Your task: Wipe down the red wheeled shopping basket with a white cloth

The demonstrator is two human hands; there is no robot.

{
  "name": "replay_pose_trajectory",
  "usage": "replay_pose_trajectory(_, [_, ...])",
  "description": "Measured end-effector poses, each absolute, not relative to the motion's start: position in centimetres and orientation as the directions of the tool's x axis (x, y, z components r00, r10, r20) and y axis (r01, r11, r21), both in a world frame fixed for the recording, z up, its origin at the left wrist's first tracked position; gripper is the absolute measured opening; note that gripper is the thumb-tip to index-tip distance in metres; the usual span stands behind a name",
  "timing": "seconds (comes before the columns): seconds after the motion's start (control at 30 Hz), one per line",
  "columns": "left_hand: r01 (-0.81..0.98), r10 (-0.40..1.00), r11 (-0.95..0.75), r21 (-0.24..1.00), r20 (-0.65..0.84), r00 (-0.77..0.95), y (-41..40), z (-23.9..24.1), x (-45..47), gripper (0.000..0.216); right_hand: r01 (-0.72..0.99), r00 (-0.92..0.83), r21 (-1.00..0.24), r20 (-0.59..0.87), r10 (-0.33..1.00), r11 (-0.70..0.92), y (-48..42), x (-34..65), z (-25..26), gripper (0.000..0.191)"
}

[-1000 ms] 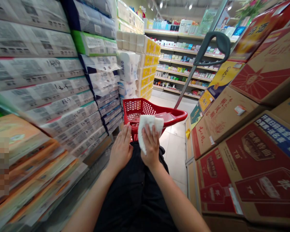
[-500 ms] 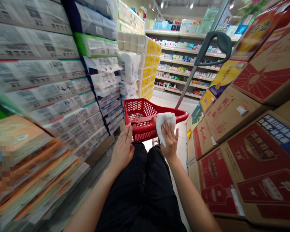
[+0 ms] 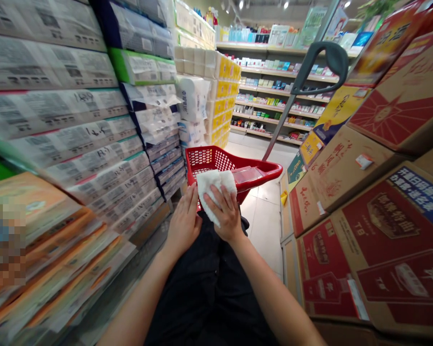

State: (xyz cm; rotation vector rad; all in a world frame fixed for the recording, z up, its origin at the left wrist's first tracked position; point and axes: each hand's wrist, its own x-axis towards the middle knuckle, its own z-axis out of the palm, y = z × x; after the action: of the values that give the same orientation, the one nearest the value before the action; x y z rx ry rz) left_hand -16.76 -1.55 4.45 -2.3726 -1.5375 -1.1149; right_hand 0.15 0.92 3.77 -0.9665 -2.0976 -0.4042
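Note:
A red plastic shopping basket (image 3: pixel 258 176) with a perforated wall stands in front of my knees, its long grey pull handle (image 3: pixel 319 69) slanting up to the right. My right hand (image 3: pixel 225 211) presses a folded white cloth (image 3: pixel 207 185) against the near rim, fingers spread over the fabric. Beside it, my left hand (image 3: pixel 184 216) touches the basket's near left corner with straight fingers held close together. The cloth covers part of the near rim and hides the wall below it.
Stacked tissue packs (image 3: pixel 104 154) rise close on the left, with orange packs (image 3: pixel 50 245) nearer to me. Red and brown cartons (image 3: pixel 378 240) line the right side. Shelves of small goods (image 3: pixel 274 89) stand beyond the tiled floor (image 3: pixel 263 206).
My right hand has slid the cloth leftward along the near rim, close to my left hand. The rim's right part is now uncovered. My left hand stays at the corner.

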Motion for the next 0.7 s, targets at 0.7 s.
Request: replay_pose_trajectory(0.7, [0.8,0.738,-0.524,0.291,0.624,0.256,-1.8,4.8,-17.1,0.092,0.773,-0.356,-0.117,0.732,0.58,0.623,-0.7,-0.8,4.4,0.065])
